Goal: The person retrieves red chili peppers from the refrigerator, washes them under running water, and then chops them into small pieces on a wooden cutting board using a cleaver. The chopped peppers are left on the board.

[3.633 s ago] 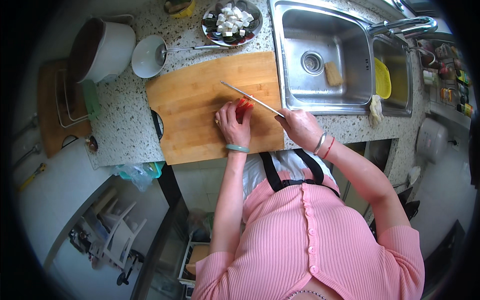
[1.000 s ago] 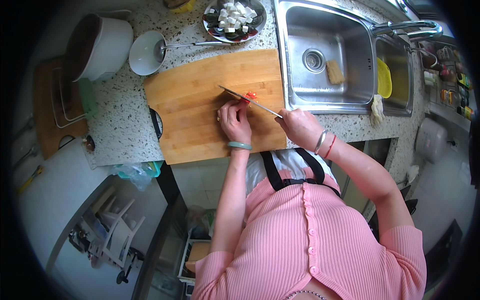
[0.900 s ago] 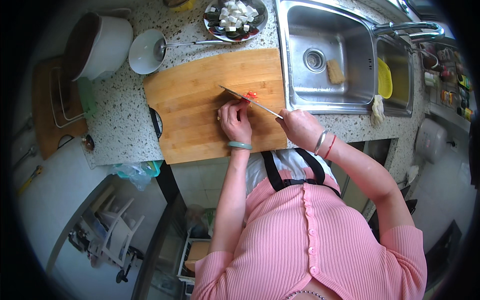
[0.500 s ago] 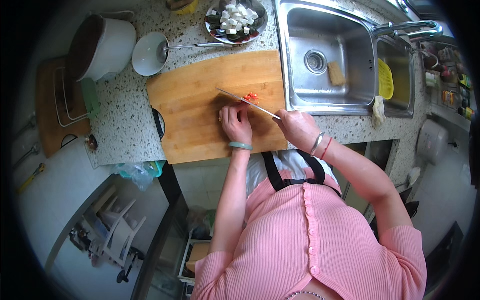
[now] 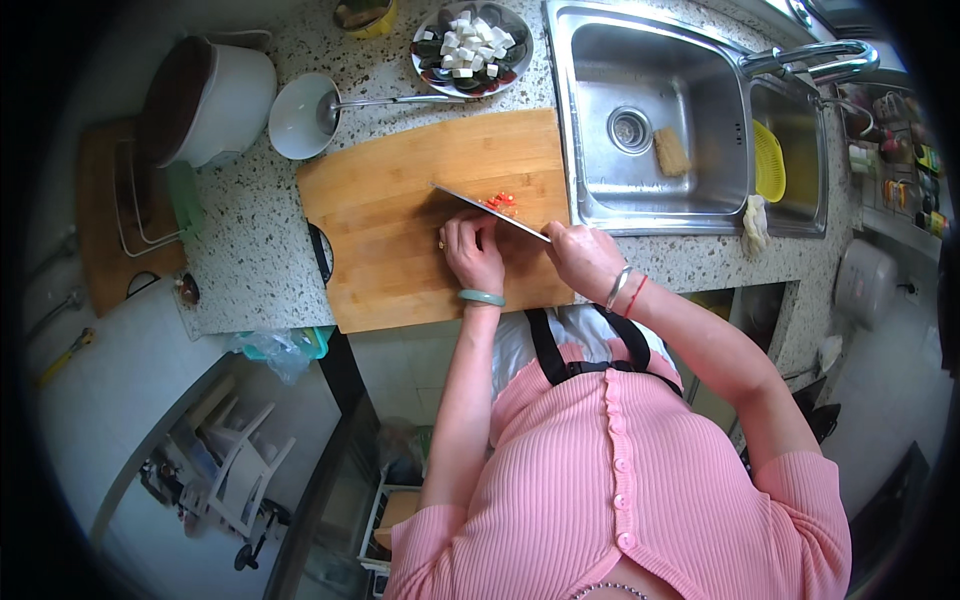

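Observation:
A wooden cutting board [image 5: 390, 210] lies on the counter in front of me. My right hand [image 5: 588, 262] grips the handle end of a kitchen knife [image 5: 492, 212], whose blade slants up to the left across the board. Small chopped bits of red chili [image 5: 500, 201] lie just beyond the blade. My left hand [image 5: 470, 252] rests on the board on the near side of the blade, its fingers curled and pressed together close to the steel. Whatever those fingers hold, if anything, is hidden beneath them.
Behind the board stand a plate of white cubes and dark slices [image 5: 472, 50], and a white bowl [image 5: 298, 118] with a ladle [image 5: 400, 101]. A white pot [image 5: 238, 105] is at the left. The steel sink [image 5: 655, 205] borders the board's right side, holding a sponge [image 5: 671, 152] and yellow basket [image 5: 768, 165].
The knife and my right hand have moved slightly left and nearer to me. My left hand keeps almost the same place on the board, and the whole view has shifted a little.

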The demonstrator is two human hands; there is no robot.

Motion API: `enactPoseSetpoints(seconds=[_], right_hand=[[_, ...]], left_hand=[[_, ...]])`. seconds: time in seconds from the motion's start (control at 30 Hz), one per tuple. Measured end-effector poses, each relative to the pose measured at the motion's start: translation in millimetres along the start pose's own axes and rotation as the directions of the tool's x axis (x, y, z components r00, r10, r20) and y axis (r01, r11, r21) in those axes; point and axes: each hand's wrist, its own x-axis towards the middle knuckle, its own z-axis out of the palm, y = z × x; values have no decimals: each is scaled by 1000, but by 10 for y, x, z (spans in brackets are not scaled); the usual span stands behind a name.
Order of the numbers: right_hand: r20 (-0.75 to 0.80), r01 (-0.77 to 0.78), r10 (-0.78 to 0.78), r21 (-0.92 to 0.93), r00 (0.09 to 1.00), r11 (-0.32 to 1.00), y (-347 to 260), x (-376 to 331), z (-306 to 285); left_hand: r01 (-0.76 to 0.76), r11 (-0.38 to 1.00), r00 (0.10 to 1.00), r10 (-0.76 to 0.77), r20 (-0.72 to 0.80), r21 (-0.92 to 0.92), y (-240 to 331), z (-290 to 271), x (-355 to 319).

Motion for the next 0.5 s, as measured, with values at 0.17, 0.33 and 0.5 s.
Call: enactPoseSetpoints(seconds=[0.17, 0.33, 0.5], right_hand=[[64, -11, 8, 50, 998, 999, -46, -34, -234], [51, -23, 19, 65, 999, 998, 15, -4, -126], [32, -42, 41, 26, 999, 999, -10, 86, 67]], left_hand=[[19, 1000, 1000, -19, 6, -3, -54, 14, -50], [-16, 999, 1000, 15, -11, -33, -47, 16, -33], [-12, 1000, 1000, 12, 29, 24, -36, -27, -11]])
